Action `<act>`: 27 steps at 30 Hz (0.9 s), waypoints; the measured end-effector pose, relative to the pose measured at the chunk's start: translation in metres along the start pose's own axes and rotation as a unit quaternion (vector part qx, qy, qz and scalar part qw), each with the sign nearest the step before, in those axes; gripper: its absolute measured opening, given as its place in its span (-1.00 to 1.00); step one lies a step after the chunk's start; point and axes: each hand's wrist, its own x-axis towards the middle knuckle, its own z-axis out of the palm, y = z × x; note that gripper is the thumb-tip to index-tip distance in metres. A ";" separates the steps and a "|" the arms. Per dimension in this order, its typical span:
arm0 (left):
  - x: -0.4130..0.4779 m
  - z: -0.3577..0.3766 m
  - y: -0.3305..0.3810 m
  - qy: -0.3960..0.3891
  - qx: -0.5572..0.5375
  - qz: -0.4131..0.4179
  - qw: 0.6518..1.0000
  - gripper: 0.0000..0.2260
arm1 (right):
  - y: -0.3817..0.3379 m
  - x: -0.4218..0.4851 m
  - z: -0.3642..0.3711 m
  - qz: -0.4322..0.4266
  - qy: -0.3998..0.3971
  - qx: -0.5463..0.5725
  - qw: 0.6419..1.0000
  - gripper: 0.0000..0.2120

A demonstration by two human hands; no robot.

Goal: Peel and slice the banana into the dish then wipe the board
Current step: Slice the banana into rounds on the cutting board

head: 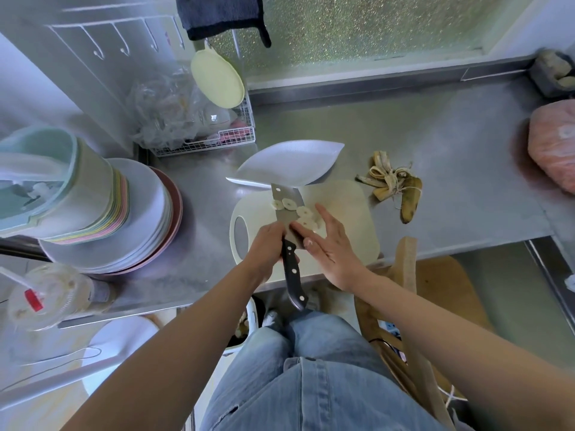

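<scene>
On the cream cutting board (348, 213) several banana slices (287, 204) lie on and beside the flat blade of a cleaver (284, 209). My left hand (267, 244) grips the cleaver's black handle near the blade. My right hand (329, 241) has straight fingers pressing slices against the blade's right side. The white leaf-shaped dish (289, 163) sits just beyond the board, holding nothing, with the blade tip at its near rim. The banana peel (395, 185) lies on the steel counter to the right of the board.
A stack of plates and pastel bowls (102, 206) stands at the left, with a wire rack (205, 132) behind it. A lidded plastic cup (46, 293) sits at the front left. A pink bag (553, 144) lies far right. A dark cloth (221, 14) hangs above.
</scene>
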 end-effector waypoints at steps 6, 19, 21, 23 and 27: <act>-0.004 -0.007 -0.004 0.015 0.034 -0.004 0.999 -0.84 | 0.008 0.016 -0.004 0.095 -0.046 -0.046 0.993 -0.53; -0.013 -0.015 0.001 0.022 0.046 -0.014 0.999 -0.78 | -0.006 0.030 -0.005 0.075 -0.055 -0.064 0.994 -0.40; -0.013 -0.016 0.000 0.016 0.050 -0.016 0.999 -0.79 | -0.009 0.030 0.000 0.040 -0.052 -0.059 0.996 -0.43; -0.012 -0.019 0.000 0.014 0.058 -0.016 0.998 -0.80 | -0.009 0.032 0.004 0.026 -0.052 -0.080 0.995 -0.47; -0.014 -0.026 -0.001 0.007 0.071 -0.020 0.997 -0.85 | -0.003 0.039 -0.001 0.136 -0.029 -0.121 0.983 -0.52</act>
